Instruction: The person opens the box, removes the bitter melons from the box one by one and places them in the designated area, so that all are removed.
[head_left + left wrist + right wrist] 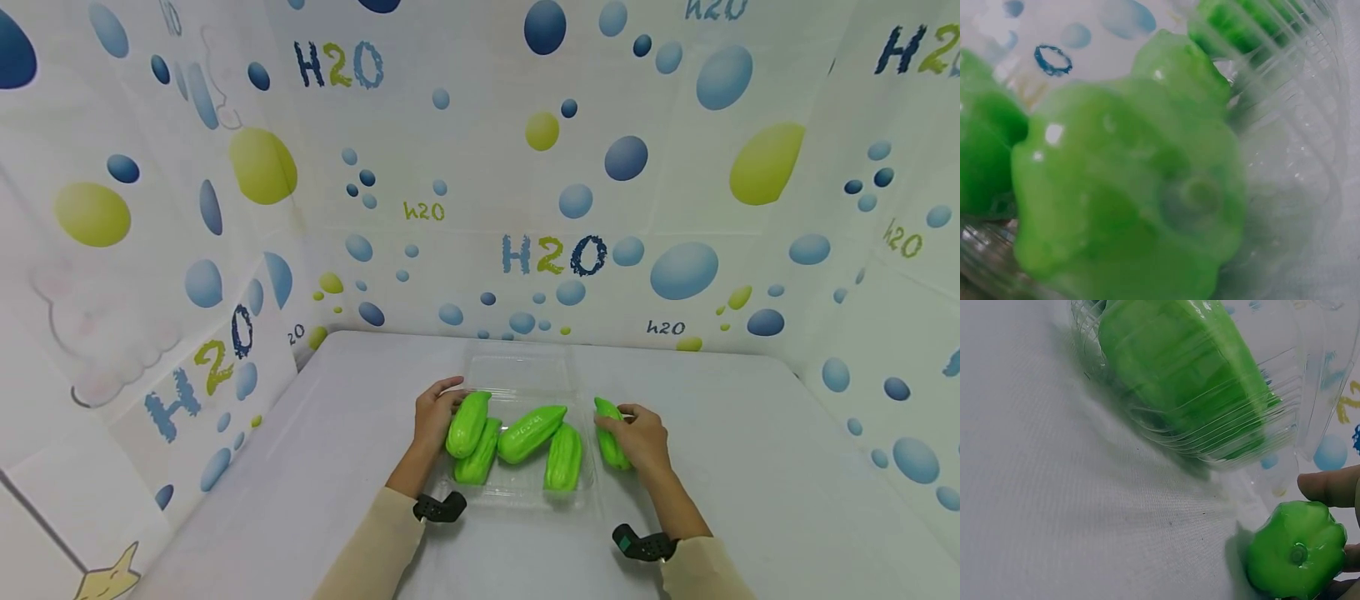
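A clear plastic box holds several bright green, ridged vegetables with pointed tips, glossy like toys. My left hand is at the box's left wall, beside the upper left vegetable, which leans on another vegetable. The hand's thumb is hidden, so whether it grips the box or touches the vegetable is unclear. In the left wrist view that green vegetable fills the middle, partly behind hazy plastic. Right of the box, my right hand grips one more green vegetable between thumb and fingers; its blunt end faces the right wrist camera.
The box's clear lid lies folded back behind it. White cloth covers the table. A printed curtain with blue and green dots hangs behind and at both sides.
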The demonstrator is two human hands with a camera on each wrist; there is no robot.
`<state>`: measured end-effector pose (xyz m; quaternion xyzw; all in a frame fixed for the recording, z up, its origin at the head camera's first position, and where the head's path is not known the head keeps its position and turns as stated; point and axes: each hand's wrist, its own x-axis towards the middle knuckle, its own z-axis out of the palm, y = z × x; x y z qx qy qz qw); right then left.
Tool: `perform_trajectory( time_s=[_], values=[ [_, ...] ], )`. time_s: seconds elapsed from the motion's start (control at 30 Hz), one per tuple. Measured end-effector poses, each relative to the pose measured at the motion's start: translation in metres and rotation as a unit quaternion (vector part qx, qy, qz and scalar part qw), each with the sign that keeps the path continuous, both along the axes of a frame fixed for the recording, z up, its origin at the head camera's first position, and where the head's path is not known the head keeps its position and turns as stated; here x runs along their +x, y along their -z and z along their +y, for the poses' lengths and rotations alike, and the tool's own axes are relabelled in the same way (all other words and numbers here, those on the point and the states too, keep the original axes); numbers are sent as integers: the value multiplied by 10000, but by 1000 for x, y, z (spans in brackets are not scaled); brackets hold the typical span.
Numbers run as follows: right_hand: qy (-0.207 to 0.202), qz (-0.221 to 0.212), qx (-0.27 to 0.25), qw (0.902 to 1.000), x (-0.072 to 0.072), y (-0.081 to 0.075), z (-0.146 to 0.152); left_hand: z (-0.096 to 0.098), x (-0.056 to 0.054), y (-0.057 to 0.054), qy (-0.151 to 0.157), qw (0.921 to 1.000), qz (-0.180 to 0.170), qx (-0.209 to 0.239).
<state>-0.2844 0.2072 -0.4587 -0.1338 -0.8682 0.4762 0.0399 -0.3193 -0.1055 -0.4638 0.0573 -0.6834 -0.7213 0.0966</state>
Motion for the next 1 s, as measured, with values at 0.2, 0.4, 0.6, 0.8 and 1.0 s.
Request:
perform_trajectory(
  time_s=[0.2,0.4,0.6,0.8,1.0],
  values=[
    [-23,7,18,10000,1,-1,-1,1,1,-2,-42,10000,-9,2],
    [-10,54,-5,10000,1,-1,-2,1,1,-2,-66,10000,-16,-22],
    [21,92,-18,10000,0,0,-3,2,0,-2,-101,9999,11,-61],
    [33,108,-1,9999,1,-1,-4,1,0,-2,-63,10000,-9,11],
    [-5,112,-23,9999,3,-1,-5,1,1,-1,-52,10000,-23,9]
  ],
)
